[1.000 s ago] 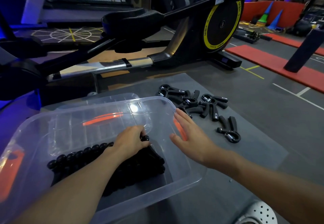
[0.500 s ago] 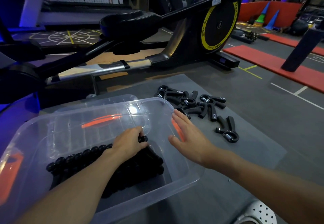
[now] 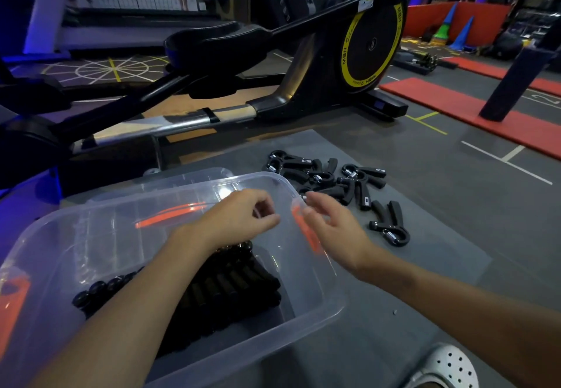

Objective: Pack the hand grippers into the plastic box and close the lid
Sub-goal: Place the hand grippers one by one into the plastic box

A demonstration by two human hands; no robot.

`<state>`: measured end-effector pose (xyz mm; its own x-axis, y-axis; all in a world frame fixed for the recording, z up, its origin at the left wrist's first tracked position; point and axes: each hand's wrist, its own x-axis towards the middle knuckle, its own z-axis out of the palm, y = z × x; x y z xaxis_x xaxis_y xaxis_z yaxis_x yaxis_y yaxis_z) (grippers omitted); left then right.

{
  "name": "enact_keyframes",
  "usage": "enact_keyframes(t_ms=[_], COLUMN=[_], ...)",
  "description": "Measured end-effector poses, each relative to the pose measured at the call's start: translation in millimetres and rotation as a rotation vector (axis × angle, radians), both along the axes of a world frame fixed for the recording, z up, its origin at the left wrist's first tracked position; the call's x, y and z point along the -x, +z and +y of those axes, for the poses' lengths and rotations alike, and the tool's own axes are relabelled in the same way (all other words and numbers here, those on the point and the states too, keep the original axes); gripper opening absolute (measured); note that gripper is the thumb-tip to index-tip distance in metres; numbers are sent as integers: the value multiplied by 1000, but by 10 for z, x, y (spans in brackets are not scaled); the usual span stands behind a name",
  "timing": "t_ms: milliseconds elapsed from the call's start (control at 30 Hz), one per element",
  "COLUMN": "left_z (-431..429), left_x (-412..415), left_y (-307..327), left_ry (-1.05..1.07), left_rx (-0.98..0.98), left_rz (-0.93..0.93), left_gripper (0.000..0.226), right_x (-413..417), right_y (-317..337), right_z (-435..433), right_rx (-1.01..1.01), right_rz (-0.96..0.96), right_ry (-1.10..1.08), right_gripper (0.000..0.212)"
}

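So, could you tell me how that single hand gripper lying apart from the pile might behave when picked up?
The lone hand gripper probably lifts as one stiff piece; its two handles join at a metal spring. The handles look padded, so likely not slippery. Lying flat on the mat, it seems unlikely to roll.

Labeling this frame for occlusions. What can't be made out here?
- Grippers in box, head view: left forearm covers part of the row; no count possible.
- Box: left end cut off by the frame edge.
- Right hand: fingers motion-blurred; contact with the loose grippers unclear.
- Shoe: cut off by the bottom edge.
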<state>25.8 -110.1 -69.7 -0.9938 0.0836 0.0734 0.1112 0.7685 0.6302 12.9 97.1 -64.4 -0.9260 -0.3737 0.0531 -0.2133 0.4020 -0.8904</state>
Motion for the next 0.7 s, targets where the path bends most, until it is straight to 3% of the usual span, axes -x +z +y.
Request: enact_keyframes(t_ms=[167, 400, 533, 700], left_z=[553, 683, 655, 655], left_x=[-29, -12, -9, 14], left_y=[348, 64, 40, 45], left_ry=[-118, -194, -209, -204], left_rx=[-34, 349, 389, 399], left_rz=[123, 37, 36, 30], left_gripper=[25, 87, 88, 87], right_x=[387, 924, 1259, 1586], right_y=[-80, -918, -1180, -1441], right_z=[308, 927, 1194, 1355], right_rx=[-54, -276, -587, -681], right_rz=[-19, -209, -162, -179], right_ry=[-283, -470, -574, -530], right_gripper=[30, 54, 68, 89])
